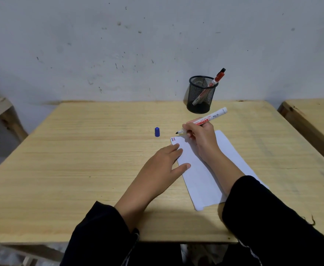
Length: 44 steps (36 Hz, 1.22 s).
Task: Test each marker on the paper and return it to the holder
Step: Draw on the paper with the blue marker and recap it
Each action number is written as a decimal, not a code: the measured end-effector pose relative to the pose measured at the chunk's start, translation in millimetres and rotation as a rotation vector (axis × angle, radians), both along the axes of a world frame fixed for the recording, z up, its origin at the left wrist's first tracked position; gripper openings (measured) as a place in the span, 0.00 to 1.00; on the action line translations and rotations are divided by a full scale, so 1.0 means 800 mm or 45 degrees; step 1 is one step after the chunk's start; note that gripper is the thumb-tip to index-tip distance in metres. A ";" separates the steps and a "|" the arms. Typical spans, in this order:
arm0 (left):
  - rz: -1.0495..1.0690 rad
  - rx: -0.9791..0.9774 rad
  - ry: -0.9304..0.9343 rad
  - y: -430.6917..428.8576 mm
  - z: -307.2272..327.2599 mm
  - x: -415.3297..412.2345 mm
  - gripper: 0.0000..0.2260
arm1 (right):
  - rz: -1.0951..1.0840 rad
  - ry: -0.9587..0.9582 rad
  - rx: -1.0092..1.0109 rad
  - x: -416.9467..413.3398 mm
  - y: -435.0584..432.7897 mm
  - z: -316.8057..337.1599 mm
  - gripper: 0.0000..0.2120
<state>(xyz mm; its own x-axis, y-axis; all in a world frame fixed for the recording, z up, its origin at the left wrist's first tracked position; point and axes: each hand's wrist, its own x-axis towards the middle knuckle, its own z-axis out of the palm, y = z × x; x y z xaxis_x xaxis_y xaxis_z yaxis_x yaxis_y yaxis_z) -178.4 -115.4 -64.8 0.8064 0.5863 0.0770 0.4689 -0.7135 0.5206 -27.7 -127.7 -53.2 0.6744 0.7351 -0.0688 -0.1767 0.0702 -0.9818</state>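
Observation:
My right hand [200,136] grips an uncapped white marker [214,117], its dark tip just above the table beyond the top left corner of the white paper [205,179]. That corner carries a few short test strokes [173,139]. My left hand [165,166] lies flat with fingers spread on the paper's left edge. The blue cap [157,131] stands upright on the table left of the marker tip. A black mesh holder [201,94] at the back holds a red-capped marker [217,77] and another marker inside.
The wooden table [80,160] ends at a grey wall behind the holder. A second wooden table [314,116] stands close on the right. A wooden frame [1,112] is at the far left.

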 end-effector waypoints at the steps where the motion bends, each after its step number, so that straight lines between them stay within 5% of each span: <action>1: 0.006 -0.017 -0.006 -0.001 -0.001 0.000 0.24 | -0.011 0.012 -0.003 0.000 -0.001 -0.002 0.04; 15: 0.025 -0.203 -0.042 0.020 0.023 0.015 0.14 | 0.125 0.174 0.331 0.012 -0.022 0.037 0.05; 21: 0.258 0.003 -0.264 0.054 0.043 0.024 0.13 | 0.097 0.179 0.371 0.021 -0.038 0.055 0.06; 28: 0.407 0.056 0.015 0.088 0.030 0.025 0.10 | 0.074 0.139 0.338 0.024 -0.056 0.063 0.06; 35: 0.419 -0.667 -0.715 0.061 0.062 0.037 0.01 | 0.052 0.138 0.376 0.024 -0.069 0.074 0.06; 44: 0.230 -1.130 -1.042 0.029 0.097 0.050 0.08 | 0.038 0.131 0.469 0.014 -0.079 0.087 0.06</action>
<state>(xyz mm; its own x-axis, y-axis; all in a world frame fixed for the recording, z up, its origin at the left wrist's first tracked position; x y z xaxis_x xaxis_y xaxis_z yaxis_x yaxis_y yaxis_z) -138.4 -92.3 12.5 0.6089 0.7922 0.0394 -0.1699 0.0818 0.9821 -16.2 -190.8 16.3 0.6560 0.7422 0.1374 -0.2803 0.4086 -0.8686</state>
